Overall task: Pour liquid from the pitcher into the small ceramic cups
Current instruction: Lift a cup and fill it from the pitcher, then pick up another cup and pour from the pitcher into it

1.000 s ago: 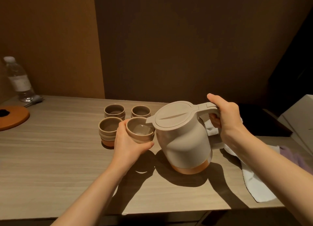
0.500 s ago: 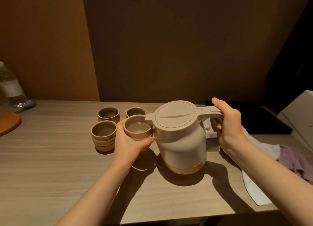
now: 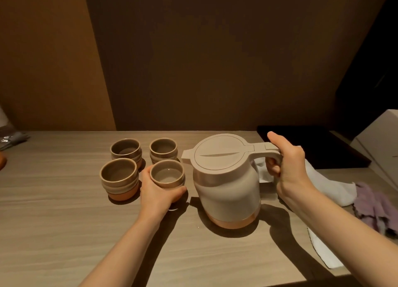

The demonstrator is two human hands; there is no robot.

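Four small ceramic cups sit grouped on the tabletop just left of the pitcher. The left hand wraps its fingers and thumb around the near right cup, likely to steady it close to the spout; liquid glints inside this cup. The right hand grips the pitcher's handle, thumb on top, with the pitcher upright and its base on the tabletop, so no pouring is under way. The near left cup and the two rear cups stand beside the held one, crowding the spout's path. A white cloth and a purple cloth lie right of the pitcher, clear of the cups.
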